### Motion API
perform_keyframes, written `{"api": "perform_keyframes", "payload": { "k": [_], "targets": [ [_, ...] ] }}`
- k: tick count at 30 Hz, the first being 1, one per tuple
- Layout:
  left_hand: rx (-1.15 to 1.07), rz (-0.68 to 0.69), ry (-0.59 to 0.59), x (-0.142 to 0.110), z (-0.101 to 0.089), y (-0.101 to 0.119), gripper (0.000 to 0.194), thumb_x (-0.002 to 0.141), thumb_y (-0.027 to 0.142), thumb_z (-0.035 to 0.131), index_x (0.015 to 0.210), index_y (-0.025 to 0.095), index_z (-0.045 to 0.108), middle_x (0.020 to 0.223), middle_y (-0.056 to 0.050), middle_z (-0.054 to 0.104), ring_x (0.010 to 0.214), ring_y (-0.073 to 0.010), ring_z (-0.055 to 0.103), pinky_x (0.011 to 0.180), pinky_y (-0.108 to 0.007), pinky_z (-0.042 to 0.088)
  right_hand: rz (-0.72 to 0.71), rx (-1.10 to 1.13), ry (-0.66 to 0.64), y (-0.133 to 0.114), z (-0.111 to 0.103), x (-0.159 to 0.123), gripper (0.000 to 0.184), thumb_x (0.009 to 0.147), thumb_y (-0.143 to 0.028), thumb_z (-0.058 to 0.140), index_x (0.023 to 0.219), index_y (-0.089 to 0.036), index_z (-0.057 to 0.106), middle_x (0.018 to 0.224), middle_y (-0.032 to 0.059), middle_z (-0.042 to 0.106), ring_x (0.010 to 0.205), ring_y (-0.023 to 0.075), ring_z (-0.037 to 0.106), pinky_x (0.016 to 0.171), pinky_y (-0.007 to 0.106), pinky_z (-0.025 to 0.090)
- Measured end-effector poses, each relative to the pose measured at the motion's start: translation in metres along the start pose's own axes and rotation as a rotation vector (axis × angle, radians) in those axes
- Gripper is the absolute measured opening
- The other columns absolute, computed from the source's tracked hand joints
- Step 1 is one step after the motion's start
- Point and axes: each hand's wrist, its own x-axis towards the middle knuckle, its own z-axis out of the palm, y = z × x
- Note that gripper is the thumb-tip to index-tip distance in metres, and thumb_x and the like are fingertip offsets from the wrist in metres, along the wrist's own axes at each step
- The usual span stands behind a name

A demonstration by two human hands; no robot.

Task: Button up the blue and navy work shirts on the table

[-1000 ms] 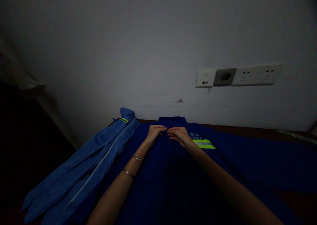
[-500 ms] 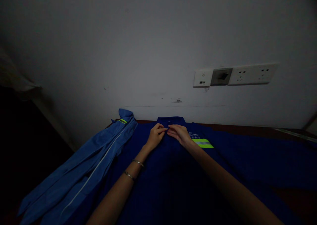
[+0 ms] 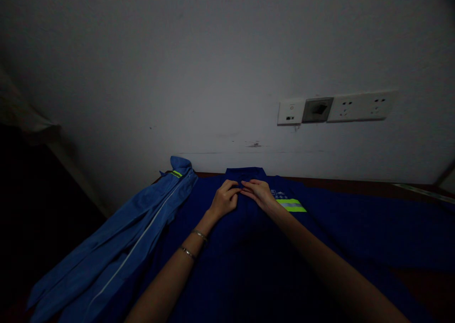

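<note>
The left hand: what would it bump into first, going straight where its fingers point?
Probably the right hand, whose fingers sit just opposite at the dark blue shirt's front. Whether the hands touch is unclear.

A light blue garment (image 3: 122,232), run lengthwise by a white line (image 3: 140,239) and marked with a yellow-green band (image 3: 177,174) at its far end, is laid at the left; a dark reddish tabletop (image 3: 341,184) is seen along the far wall (image 3: 177,76), with a pale strip (image 3: 424,192) at its far right. On the wall, toward the right, a small white plate (image 3: 290,112), a grey panel (image 3: 317,110) and a long white socket plate (image 3: 362,107) are mounted in a row; below, dark scuffs (image 3: 255,145) can be made out; pale cloth (image 3: 21,110) is dimly shown at the left.
</note>
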Motion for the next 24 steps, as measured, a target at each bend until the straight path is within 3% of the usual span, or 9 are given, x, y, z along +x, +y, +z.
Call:
{"api": "perform_keyframes", "payload": {
  "k": [3, 8, 10, 20, 22, 24],
  "targets": [
    [-0.129, -0.114, 0.083, 0.001, 0.002, 0.001, 0.025, 0.071, 0.003, 0.043, 0.073, 0.015, 0.065, 0.086, -0.007, 0.064, 0.085, -0.0167, 0.057, 0.078, -0.034, 0.048, -0.015, -0.005, -0.006, 0.000, -0.001, 0.002, 0.030, 0.049, -0.014, 0.076, 0.052, -0.016, 0.047, 0.045, -0.0050, 0.050, 0.049, 0.0092, 0.055, 0.060, 0.028, 0.057],
    [-0.292, -0.541, 0.147, 0.012, 0.004, 0.006, 0.015, 0.074, 0.015, 0.052, 0.079, 0.015, 0.066, 0.078, -0.005, 0.067, 0.073, -0.0148, 0.061, 0.070, -0.027, 0.049, -0.070, -0.077, 0.019, 0.000, -0.001, 0.004, 0.030, 0.047, -0.015, 0.078, 0.048, -0.015, 0.048, 0.044, -0.0039, 0.050, 0.051, 0.0102, 0.056, 0.060, 0.028, 0.057],
    [-0.333, -0.625, 0.140, 0.015, 0.006, 0.006, 0.013, 0.073, 0.021, 0.055, 0.078, 0.014, 0.066, 0.078, -0.005, 0.067, 0.073, -0.0146, 0.061, 0.069, -0.026, 0.048, -0.080, -0.102, 0.036, -0.001, 0.000, 0.003, 0.029, 0.047, -0.015, 0.077, 0.048, -0.014, 0.048, 0.044, -0.0041, 0.049, 0.051, 0.0099, 0.055, 0.060, 0.027, 0.057],
    [-0.225, -0.646, 0.115, 0.011, 0.013, -0.002, 0.008, 0.072, 0.017, 0.059, 0.076, 0.014, 0.065, 0.074, -0.004, 0.064, 0.068, -0.0124, 0.058, 0.065, -0.024, 0.046, -0.090, -0.097, 0.019, 0.002, 0.000, 0.003, 0.026, 0.050, -0.008, 0.072, 0.049, -0.015, 0.047, 0.044, -0.0042, 0.051, 0.052, 0.0096, 0.058, 0.064, 0.025, 0.056],
    [-0.181, -0.626, 0.106, 0.010, 0.012, -0.004, 0.007, 0.073, 0.016, 0.058, 0.075, 0.014, 0.065, 0.074, -0.003, 0.064, 0.068, -0.0121, 0.058, 0.064, -0.024, 0.045, 0.015, -0.247, -0.074, -0.005, -0.005, 0.003, 0.020, 0.049, -0.006, 0.071, 0.050, -0.014, 0.052, 0.047, -0.0009, 0.057, 0.052, 0.0115, 0.060, 0.061, 0.025, 0.055],
    [-0.123, -0.547, 0.079, 0.009, 0.010, -0.007, 0.007, 0.073, 0.014, 0.057, 0.076, 0.014, 0.064, 0.075, -0.003, 0.063, 0.069, -0.0126, 0.057, 0.065, -0.025, 0.045, 0.124, -0.540, -0.201, -0.017, -0.011, 0.003, 0.012, 0.051, -0.007, 0.068, 0.051, -0.012, 0.057, 0.050, 0.0038, 0.061, 0.049, 0.0145, 0.060, 0.053, 0.026, 0.054]
  ]
}}
